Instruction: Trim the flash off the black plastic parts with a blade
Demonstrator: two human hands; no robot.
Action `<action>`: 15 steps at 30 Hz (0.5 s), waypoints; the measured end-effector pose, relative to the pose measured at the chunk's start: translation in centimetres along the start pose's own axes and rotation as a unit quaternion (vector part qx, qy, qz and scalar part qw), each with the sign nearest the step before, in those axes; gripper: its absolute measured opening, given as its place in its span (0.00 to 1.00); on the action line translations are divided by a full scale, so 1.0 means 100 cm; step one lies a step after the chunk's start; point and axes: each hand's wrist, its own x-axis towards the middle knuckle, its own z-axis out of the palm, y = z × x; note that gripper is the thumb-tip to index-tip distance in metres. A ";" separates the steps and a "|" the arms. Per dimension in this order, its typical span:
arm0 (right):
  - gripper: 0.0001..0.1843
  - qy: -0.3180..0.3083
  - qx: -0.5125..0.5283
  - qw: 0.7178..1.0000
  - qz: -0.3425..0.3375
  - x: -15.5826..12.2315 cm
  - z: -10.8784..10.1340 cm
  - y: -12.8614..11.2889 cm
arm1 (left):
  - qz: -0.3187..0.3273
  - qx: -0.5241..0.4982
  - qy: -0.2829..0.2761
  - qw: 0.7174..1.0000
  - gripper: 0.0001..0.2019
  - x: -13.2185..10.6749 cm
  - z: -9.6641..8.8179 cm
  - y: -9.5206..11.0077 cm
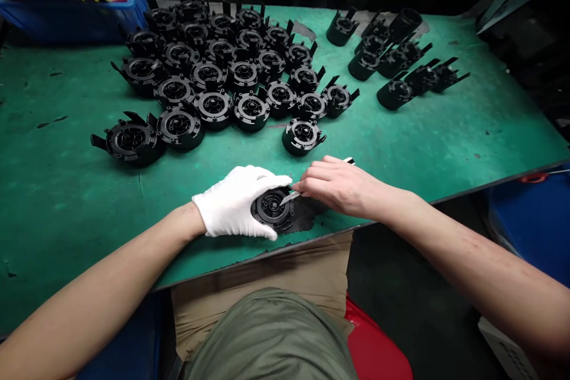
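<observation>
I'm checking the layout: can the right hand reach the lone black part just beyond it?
Likely yes: green tabletop shows between the right hand and that black part, though that hand holds a slim tool that may need setting down first.

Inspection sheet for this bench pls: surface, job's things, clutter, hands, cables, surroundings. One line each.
Surface: green table, with dark scuffs and a worn front edge.
Job's things: black part near the front edge; slim tool with its tip at the part's face, contact unclear.
Clutter: large cluster of similar black parts behind; smaller cluster farther right.
Hands: left hand, white-gloved, grips the black part; right hand, bare, holds the tool.
Cables: nothing seen.
Surroundings: filled blue bin at far left; red seat below; background dark.
</observation>
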 end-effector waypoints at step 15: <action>0.20 -0.089 0.016 0.993 -0.071 0.021 -0.014 0.024 | 0.017 -0.026 -0.007 0.999 0.51 0.002 0.001 -0.006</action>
